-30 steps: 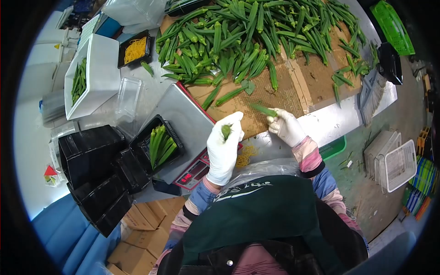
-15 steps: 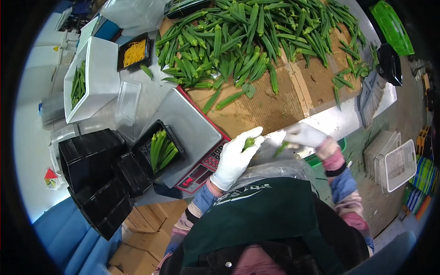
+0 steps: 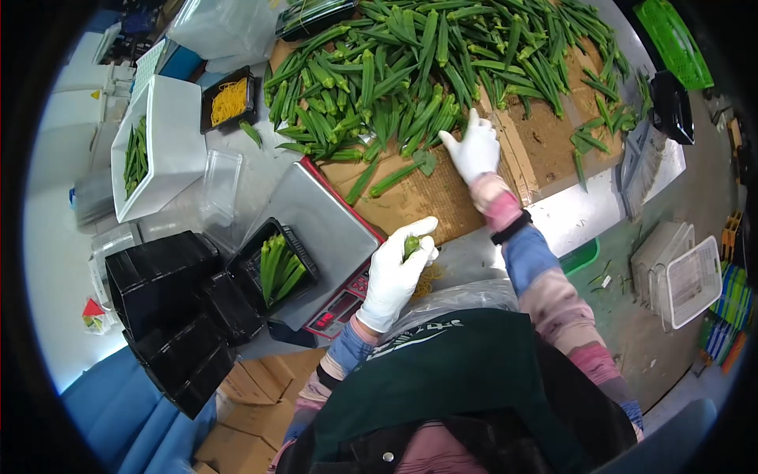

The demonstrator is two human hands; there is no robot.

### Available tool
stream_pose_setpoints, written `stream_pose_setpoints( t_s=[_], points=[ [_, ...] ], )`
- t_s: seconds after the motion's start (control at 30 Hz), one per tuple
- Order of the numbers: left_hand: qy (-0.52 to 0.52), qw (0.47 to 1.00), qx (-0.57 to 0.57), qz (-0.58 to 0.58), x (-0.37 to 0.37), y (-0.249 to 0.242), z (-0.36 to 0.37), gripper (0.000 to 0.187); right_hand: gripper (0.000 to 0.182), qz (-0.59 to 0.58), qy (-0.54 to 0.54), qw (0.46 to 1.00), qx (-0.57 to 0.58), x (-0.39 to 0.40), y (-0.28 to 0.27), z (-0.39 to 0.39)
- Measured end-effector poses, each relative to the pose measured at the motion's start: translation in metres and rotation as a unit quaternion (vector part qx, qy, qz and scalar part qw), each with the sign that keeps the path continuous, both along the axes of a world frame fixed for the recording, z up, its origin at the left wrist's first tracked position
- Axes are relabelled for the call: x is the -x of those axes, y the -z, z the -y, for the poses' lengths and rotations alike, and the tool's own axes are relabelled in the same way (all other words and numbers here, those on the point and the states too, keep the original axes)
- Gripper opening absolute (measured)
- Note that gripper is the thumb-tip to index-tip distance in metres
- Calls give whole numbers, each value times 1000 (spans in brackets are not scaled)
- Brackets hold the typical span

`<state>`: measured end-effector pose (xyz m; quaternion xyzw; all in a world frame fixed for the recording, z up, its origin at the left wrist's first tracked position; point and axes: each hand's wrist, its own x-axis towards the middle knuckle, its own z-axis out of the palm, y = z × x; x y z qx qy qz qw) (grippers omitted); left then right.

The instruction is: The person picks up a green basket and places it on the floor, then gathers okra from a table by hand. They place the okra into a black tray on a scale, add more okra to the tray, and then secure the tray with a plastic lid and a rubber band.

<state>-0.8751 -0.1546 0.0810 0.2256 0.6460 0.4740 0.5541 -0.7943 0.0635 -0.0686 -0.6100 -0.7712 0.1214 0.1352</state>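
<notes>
In a white glove, my left hand (image 3: pixel 395 275) is closed round a green okra pod (image 3: pixel 411 246), most of it hidden by the fingers. My right hand (image 3: pixel 474 148), also gloved, reaches over the cardboard (image 3: pixel 426 209) with thumb and forefinger apart at the lower edge of a large okra pile (image 3: pixel 379 75). Left of my left hand, a black tray (image 3: pixel 309 254) holding several okra pods (image 3: pixel 278 268) rests on a scale (image 3: pixel 316 209) with a red frame.
Stacked black trays (image 3: pixel 162 272) lie at the left. Behind them are a white foam box (image 3: pixel 178 150) with okra and a black tray of yellow rubber bands (image 3: pixel 230 102). White baskets (image 3: pixel 695 284) stand at the lower right.
My right hand has moved from beside my left hand up to the okra pile. The green item under it is no longer seen there. My left hand has shifted slightly left, still holding a pod.
</notes>
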Motion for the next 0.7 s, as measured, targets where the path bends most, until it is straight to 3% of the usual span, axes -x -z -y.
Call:
stream_pose_setpoints(
  t_s=[0.07,0.17,0.27,0.4,0.47,0.6,0.67,0.7],
  points=[
    [-12,1000,8,-3,1,1,3,31,86,20,32,999,35,17,-4,-5],
    [-44,999,16,9,3,4,8,30,85,-39,24,994,101,14,5,-12],
    [-57,998,10,34,3,12,10,30,83,-5,39,992,117,18,-11,-12],
    [-20,1000,3,3,-2,4,0,31,62,-40,78,991,98,34,-10,-6],
    [-9,1000,-22,-2,-3,-2,-3,30,54,-93,93,981,141,27,-8,-9],
    [-23,998,-66,0,-3,4,-2,29,49,-91,27,988,121,-45,-6,8],
    [-35,997,-67,0,-1,9,-1,29,47,-113,65,984,124,-99,-11,27],
    [-36,997,-65,5,0,8,-2,29,45,-113,55,991,53,-137,13,39]
  ],
)
